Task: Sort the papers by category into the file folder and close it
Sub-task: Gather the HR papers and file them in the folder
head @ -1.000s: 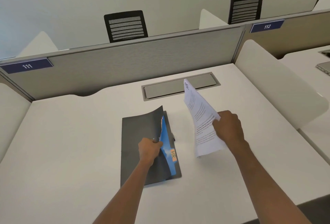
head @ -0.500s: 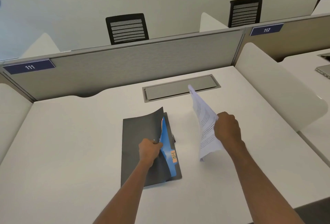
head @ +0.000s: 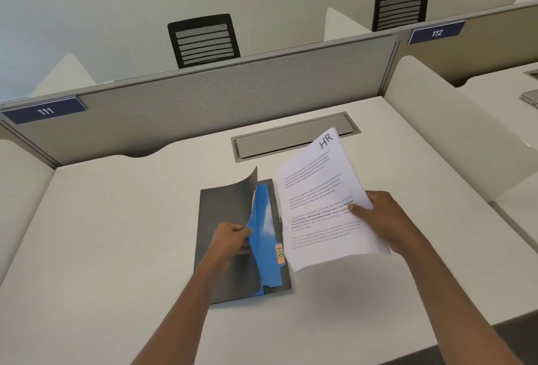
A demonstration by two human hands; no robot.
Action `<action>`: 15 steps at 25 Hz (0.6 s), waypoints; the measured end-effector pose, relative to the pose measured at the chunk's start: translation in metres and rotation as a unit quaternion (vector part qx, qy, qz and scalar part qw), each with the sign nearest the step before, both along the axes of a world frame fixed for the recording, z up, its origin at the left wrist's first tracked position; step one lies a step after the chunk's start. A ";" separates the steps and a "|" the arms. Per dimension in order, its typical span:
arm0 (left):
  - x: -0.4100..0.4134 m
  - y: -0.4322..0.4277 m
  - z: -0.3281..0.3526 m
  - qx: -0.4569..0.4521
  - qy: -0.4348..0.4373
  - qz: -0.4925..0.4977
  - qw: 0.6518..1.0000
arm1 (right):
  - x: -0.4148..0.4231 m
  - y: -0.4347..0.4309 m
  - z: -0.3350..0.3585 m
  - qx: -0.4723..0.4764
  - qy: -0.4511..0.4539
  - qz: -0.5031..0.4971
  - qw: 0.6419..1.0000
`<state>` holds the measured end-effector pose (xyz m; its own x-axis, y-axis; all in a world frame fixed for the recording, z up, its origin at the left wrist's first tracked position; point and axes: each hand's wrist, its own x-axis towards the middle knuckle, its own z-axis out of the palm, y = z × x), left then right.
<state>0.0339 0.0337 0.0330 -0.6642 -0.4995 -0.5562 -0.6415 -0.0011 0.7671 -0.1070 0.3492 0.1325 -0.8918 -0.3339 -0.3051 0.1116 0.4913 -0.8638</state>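
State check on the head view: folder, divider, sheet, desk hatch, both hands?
Dark grey file folder: flat on desk, front cover lifted partway.
Blue divider with orange HR tab: exposed, raised off back cover.
White printed sheet marked HR: held off the desk, not filed.
Grey desk cable hatch: shut.
Left hand: gripping cover.
Right hand: pinching sheet.

Both hands forward, fingers pinched
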 end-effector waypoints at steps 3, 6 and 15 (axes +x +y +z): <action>0.006 -0.007 0.013 0.033 0.018 0.001 0.999 | 0.009 -0.005 -0.003 -0.004 -0.048 0.050 0.998; 0.009 -0.010 0.023 0.053 0.033 0.003 0.998 | 0.015 -0.015 -0.006 0.020 -0.062 0.075 0.995; 0.015 -0.005 0.029 0.044 0.041 0.001 0.998 | 0.020 -0.066 -0.015 0.106 -0.022 0.117 0.987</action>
<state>0.0486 0.0289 0.0617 -0.7078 -0.4530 -0.5420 -0.5772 -0.0714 0.8135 -0.0867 0.2833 0.1170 -0.7821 -0.4534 -0.4274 0.0092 0.6775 -0.7355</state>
